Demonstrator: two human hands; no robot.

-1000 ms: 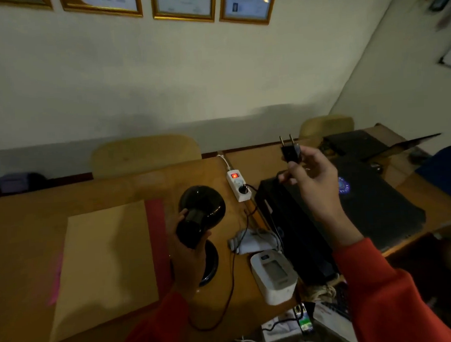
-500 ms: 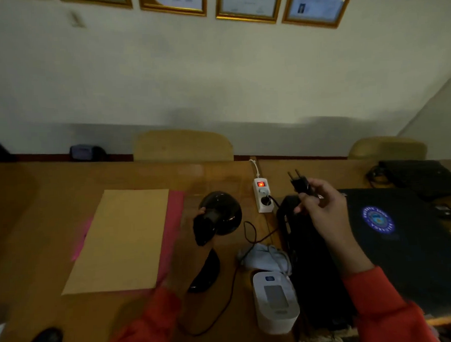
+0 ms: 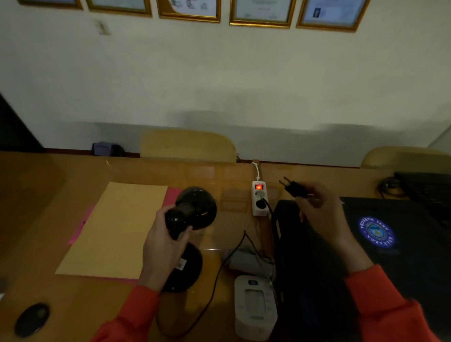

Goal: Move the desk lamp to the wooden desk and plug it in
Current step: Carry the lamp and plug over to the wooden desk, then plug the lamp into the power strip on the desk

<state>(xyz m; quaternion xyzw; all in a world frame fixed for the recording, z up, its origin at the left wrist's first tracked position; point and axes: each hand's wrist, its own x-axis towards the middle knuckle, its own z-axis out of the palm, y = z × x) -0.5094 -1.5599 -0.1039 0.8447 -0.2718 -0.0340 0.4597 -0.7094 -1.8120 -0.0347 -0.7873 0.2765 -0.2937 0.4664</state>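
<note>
A black desk lamp (image 3: 195,207) stands on the wooden desk (image 3: 41,203), its round base (image 3: 189,269) resting on the top. My left hand (image 3: 163,249) grips the lamp's neck just below the dome shade. My right hand (image 3: 323,218) pinches the lamp's black two-pin plug (image 3: 295,190), pins pointing up and left, a short way right of the white power strip (image 3: 259,201). The strip's red switch glows; its near socket holds another black plug, the far socket is free. The lamp's thin cord (image 3: 217,273) loops across the desk.
A tan envelope (image 3: 114,228) on a pink folder lies left of the lamp. A white device (image 3: 255,310) sits at the front edge, a black bag (image 3: 307,270) and dark laptop (image 3: 400,241) to the right, a black mouse (image 3: 32,319) front left. Two chairs stand behind.
The view swung left. My right hand has brought the plug lower and closer to the power strip. My left hand still holds the lamp in place.
</note>
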